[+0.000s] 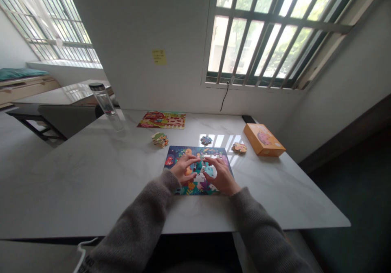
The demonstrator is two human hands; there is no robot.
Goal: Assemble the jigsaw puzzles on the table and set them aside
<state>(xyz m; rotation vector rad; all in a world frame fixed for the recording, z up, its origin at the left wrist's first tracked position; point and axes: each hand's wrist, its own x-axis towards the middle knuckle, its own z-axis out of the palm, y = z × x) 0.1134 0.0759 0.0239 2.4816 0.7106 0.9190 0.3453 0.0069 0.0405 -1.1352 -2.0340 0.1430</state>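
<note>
A colourful jigsaw puzzle board (191,189) lies flat on the table in front of me. Both hands are over its middle, with the index fingertips close together near its upper part. My left hand (184,168) curves with thumb and index finger apart. My right hand (222,176) mirrors it, its thumb and index finger also apart around a light blue part of the picture (209,170). Whether a small piece sits right at the fingertips I cannot make out. Pale gaps show between the hands, and the hands hide part of the board.
Beyond the board are piles of puzzle pieces: a green-orange pile (160,139), a blue-purple pile (206,140) and an orange pile (239,148). Farther back lies a farm picture (161,119). An orange box (264,139), a dark flat object (249,119) and a glass bottle (104,100) stand around.
</note>
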